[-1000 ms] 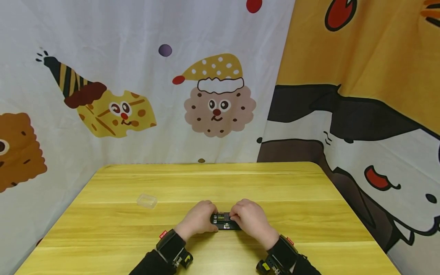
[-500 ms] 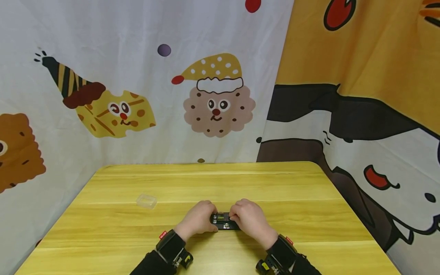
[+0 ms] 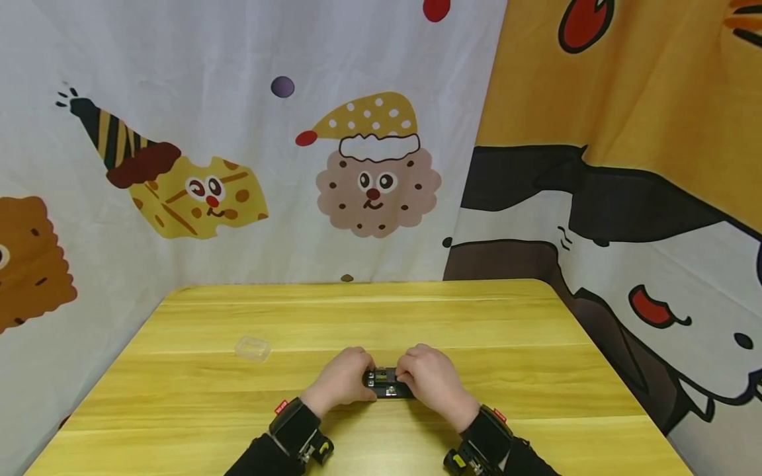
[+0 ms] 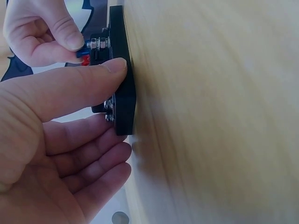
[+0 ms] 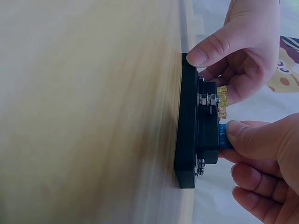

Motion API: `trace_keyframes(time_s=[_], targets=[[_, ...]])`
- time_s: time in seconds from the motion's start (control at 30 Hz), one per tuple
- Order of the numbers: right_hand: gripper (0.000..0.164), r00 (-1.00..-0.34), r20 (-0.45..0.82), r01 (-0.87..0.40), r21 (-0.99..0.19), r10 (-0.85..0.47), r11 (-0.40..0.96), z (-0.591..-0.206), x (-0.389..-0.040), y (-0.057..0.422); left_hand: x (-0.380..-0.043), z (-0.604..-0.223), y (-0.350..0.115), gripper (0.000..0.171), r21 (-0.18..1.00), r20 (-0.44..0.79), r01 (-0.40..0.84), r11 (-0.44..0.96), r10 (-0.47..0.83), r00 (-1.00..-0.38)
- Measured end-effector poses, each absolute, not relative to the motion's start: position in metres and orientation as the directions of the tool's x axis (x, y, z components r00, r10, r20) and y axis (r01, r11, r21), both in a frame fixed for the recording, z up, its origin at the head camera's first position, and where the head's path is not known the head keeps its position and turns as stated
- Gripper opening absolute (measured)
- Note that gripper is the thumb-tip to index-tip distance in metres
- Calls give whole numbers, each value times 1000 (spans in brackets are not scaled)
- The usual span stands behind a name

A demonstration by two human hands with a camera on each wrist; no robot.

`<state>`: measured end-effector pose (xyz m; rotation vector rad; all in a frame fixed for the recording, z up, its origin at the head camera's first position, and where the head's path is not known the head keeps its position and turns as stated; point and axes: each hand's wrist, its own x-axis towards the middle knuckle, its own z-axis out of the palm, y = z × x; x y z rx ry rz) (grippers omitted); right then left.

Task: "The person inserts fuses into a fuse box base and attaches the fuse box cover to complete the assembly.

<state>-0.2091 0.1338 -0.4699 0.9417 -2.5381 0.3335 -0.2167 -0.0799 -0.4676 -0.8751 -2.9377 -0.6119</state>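
Observation:
A black fuse block with metal terminal bolts lies on the table between my hands. My left hand grips its left end; in the left wrist view the thumb presses the near edge of the base. From the right, my right hand pinches a blue blade fuse between thumb and forefinger, right at the top of the block. Beside it in the right wrist view a yellow fuse sits in the block. A bit of red shows below the right fingertips, mostly hidden.
A small clear plastic box stands on the wooden table to the left, beyond my left hand. A printed cloth hangs behind the table and along its sides. Both wrists wear black camera straps.
Both hands keep their hold on the fuse block and fuse with hardly any movement. The whole head view has shifted slightly.

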Motion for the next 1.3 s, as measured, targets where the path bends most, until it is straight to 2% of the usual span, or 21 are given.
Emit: trace_keyframes(time_s=[0.53,1.3], targets=[[20,-685,491,-653,-84,-539,753,-470,-207,130,-216,-466,-81,37,375,145,546,749,534,-833],[16,-734,437,-625,-140,-519,768,-471,-207,131,-218,-468,-81,37,373,133,540,755,532,-836]])
